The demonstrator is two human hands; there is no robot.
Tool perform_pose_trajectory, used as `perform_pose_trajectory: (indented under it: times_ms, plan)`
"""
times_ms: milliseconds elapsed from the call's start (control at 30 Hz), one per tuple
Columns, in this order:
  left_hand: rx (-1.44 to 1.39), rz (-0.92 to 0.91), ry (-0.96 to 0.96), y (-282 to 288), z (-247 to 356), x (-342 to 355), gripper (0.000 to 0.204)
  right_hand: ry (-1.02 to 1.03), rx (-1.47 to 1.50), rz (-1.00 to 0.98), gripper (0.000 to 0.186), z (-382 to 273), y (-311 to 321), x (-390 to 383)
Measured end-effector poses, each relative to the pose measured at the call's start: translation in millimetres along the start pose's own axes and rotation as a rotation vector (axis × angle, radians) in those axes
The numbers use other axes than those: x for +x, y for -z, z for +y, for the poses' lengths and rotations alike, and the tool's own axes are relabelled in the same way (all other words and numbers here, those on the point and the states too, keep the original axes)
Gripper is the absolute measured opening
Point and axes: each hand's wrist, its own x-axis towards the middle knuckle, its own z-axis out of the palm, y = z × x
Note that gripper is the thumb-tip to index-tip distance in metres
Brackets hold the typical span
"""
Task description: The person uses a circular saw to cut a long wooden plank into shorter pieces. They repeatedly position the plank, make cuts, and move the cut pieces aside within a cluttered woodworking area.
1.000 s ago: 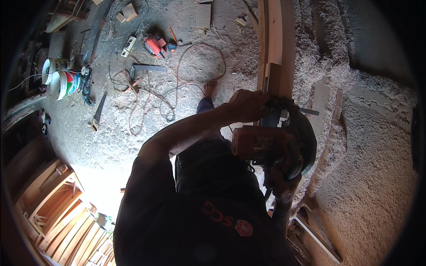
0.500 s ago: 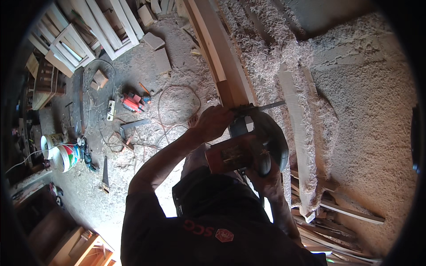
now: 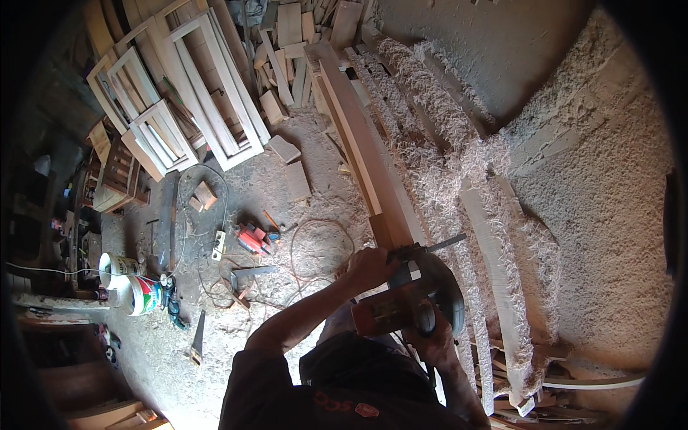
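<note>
Right fingers (image 3: pixel 436 342) wrap around the circular saw (image 3: pixel 412 297); left fingers (image 3: pixel 383 262) curl at its front, beside timber (image 3: pixel 380 183), hold unclear.

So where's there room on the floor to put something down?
Try the dusty floor between the handsaw and the left sleeve, or the patch ringed by the looped cord. It's crowded around the red tool and power strip, by the frames, and at the power saw, where the left hand and right hand are.

Shirt (image 3: pixel 287 410): I see it dark, from here
Left sleeve (image 3: pixel 259 367): short, dark
Red letters (image 3: pixel 332 403): beside hexagonal badge (image 3: pixel 367 410)
Lower garment (image 3: pixel 365 364): black
Left hand (image 3: pixel 369 268), right hand (image 3: pixel 432 346): bare
</note>
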Motion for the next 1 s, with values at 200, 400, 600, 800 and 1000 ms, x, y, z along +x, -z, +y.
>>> perform_pose_trajectory:
  times_ms: [200,400,600,800,1000]
  plan:
    - [0.137,0.001,-0.246,-6,-5,-2,0.034,-0.012,0.000,0.002,0.081,11,-2,1]
    - [0.361,0.007,-0.744,-7,-33,17,0.016,-0.050,0.033,0.013,0.082,4,-3,0]
    - [0.414,-0.282,-0.891,22,-36,56,0.033,0.077,0.055,0.109,0.052,-3,-9,-1]
    - [0.840,-0.016,-0.875,56,-64,85,0.102,-0.024,-0.021,0.178,0.040,4,-10,-8]
    - [0.895,-0.019,-0.718,14,-47,112,0.127,-0.106,-0.071,0.163,0.030,7,-7,-20]
